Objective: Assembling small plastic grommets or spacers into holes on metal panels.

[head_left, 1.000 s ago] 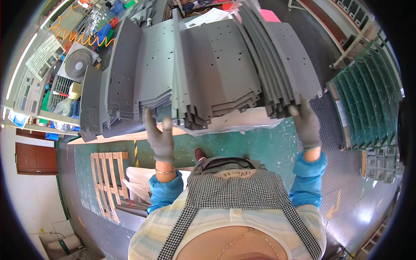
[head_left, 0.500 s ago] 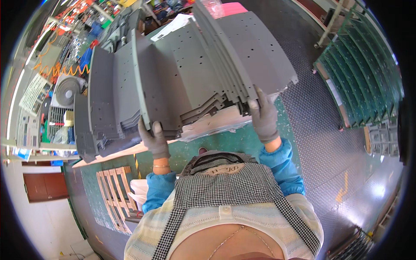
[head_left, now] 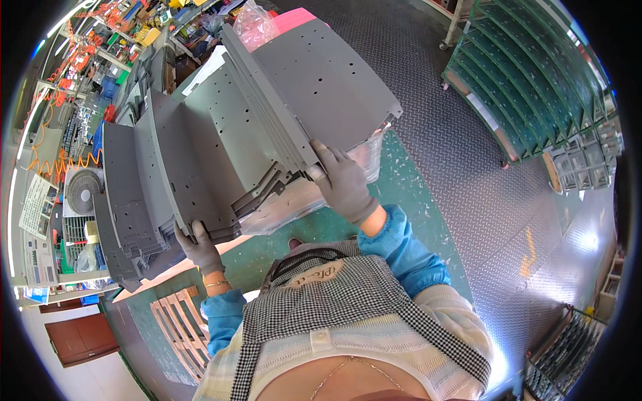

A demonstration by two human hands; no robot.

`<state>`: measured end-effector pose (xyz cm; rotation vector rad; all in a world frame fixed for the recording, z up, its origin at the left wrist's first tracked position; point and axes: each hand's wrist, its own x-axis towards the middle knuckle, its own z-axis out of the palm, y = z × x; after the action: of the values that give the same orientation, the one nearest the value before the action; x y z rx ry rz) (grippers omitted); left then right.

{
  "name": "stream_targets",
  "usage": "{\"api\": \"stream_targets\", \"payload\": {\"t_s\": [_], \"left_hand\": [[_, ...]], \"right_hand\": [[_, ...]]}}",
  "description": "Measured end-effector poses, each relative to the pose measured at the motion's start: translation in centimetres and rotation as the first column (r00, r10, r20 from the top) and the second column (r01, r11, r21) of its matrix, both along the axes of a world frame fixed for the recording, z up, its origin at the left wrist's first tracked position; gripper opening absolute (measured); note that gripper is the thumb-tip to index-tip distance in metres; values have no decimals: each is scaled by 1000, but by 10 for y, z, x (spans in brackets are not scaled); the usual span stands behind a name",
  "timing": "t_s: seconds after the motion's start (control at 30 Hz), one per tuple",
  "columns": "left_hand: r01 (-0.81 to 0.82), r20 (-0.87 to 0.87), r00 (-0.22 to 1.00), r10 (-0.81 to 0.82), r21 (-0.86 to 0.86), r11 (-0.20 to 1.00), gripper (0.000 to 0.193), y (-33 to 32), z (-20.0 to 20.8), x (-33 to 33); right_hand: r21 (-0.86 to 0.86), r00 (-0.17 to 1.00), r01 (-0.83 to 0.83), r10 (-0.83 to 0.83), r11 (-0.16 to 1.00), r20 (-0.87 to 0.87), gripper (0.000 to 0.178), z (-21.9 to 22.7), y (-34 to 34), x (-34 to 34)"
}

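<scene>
Dark grey bent sheet panels (head_left: 227, 107) with punched holes and raised edge flanges lie nested in stacks in front of me. My left hand (head_left: 199, 247), in a grey glove, is closed around the near end of an upright flange (head_left: 167, 160), thumb on one side and fingers on the other. Also gloved, my right hand (head_left: 344, 184) grips the near end of the right-hand flange (head_left: 267, 100), where several layers lie together. The fingertips under both edges are partly hidden. Past my right hand spreads a wide flat grey panel (head_left: 328, 83) with holes.
Pale sheeting and clear plastic (head_left: 281, 210) lie beneath the stacks. A green slatted rack (head_left: 521, 87) stands at the right on the patterned floor (head_left: 428, 154). A wooden pallet (head_left: 180, 327) lies at lower left. Shelves with a fan (head_left: 83, 190) line the left side.
The stacks and both hands have shifted left in the view, and the whole scene appears turned a little. Both hands keep hold of the panel flanges.
</scene>
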<state>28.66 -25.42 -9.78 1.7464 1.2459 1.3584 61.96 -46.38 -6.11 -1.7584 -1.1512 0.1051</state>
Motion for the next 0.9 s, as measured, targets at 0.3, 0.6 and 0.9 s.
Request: {"api": "stream_targets", "payload": {"t_s": [0.3,0.6,0.9], "left_hand": [[-2,-140,990,1,-11,1000,72,3,4,-12],[-91,-241,967,85,-12,996,74,8,-2,-18],[-128,-252,961,114,-38,991,72,1,6,-11]], "right_hand": [[77,986,-135,142,988,-89,64,-13,-23,7],[91,976,-147,160,985,-149,59,-28,-39,1],[-6,937,-212,201,977,-287,60,-38,-55,1]]}}
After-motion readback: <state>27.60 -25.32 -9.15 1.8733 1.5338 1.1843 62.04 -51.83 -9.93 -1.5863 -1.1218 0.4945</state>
